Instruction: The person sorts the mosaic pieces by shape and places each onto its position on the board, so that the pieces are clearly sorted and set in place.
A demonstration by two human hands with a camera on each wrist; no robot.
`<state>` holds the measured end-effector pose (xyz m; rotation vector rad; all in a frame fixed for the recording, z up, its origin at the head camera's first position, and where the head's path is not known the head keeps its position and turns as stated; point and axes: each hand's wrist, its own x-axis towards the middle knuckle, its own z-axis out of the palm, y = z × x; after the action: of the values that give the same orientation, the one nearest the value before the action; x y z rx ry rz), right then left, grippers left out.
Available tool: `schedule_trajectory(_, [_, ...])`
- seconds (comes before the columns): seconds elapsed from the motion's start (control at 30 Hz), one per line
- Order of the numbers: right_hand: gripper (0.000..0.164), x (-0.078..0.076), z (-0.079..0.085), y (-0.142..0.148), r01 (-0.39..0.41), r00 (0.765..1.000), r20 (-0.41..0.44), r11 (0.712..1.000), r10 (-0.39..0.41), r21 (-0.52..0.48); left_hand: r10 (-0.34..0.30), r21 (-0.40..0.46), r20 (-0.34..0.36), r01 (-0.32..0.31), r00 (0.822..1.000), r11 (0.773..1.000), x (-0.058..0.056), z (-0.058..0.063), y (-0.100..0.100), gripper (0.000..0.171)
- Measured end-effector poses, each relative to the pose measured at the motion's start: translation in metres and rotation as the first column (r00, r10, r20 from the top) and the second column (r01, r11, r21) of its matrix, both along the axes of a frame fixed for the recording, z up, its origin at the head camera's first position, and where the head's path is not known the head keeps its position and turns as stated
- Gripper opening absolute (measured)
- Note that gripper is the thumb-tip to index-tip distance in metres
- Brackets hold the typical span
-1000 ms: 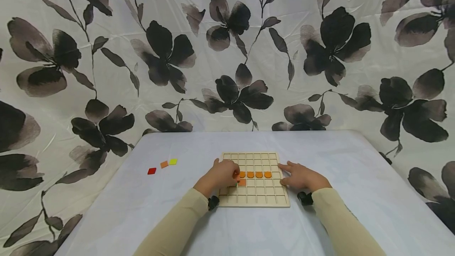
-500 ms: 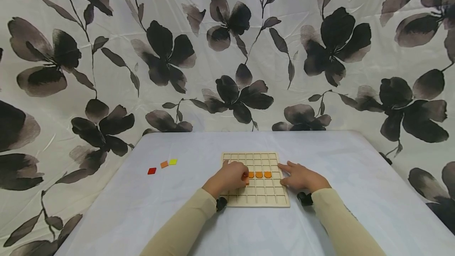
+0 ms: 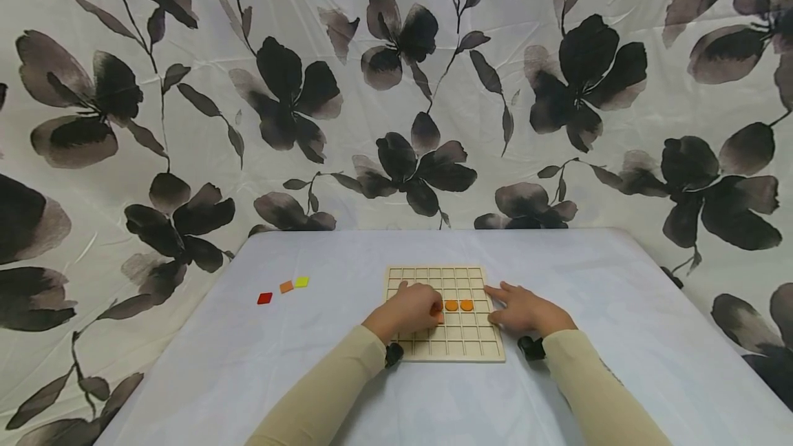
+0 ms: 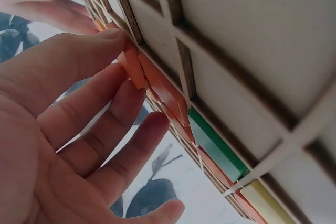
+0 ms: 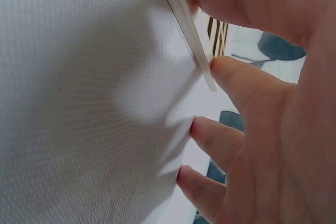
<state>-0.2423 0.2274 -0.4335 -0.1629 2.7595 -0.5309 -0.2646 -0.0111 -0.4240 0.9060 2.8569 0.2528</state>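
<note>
A wooden grid board lies on the table. My left hand is over its middle, pinching an orange square tile between thumb and fingertips, as the left wrist view shows. Beside that tile, another orange tile, a green tile and a yellow tile sit in cells of one row. Orange round discs lie in the row behind; my left hand hides some of them in the head view. My right hand has its fingers spread, with fingertips against the board's right edge.
To the left on the white-covered table lie a loose red tile, an orange tile and a yellow tile. A floral cloth hangs behind the table's far edge.
My left hand has moved rightward along the board with its orange tile, covering more of the board and discs. The right hand has stayed at the board's edge.
</note>
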Motion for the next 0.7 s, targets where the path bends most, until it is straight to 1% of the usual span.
schedule_trajectory(0.27, [0.065, 0.0012, 0.0006, -0.0017, -0.006, 1.000, -0.011, 1.000, 0.006, 0.007, -0.002, -0.031, -0.013, 0.002, 1.000, 1.000, 0.0001, -0.0031, 0.0020, 0.010])
schedule_trajectory(0.53, [0.066, -0.0002, 0.0013, -0.0014, -0.013, 1.000, -0.003, 1.000, 0.013, 0.011, 0.008, -0.023, -0.003, -0.008, 1.000, 1.000, -0.0001, -0.0034, 0.0016, 0.010])
schedule_trajectory(0.7, [0.065, -0.0007, 0.0017, -0.0006, -0.006, 1.000, 0.002, 1.000, 0.006, 0.007, 0.007, -0.032, -0.007, -0.007, 1.000, 0.999, 0.0002, -0.0031, 0.0010, 0.013])
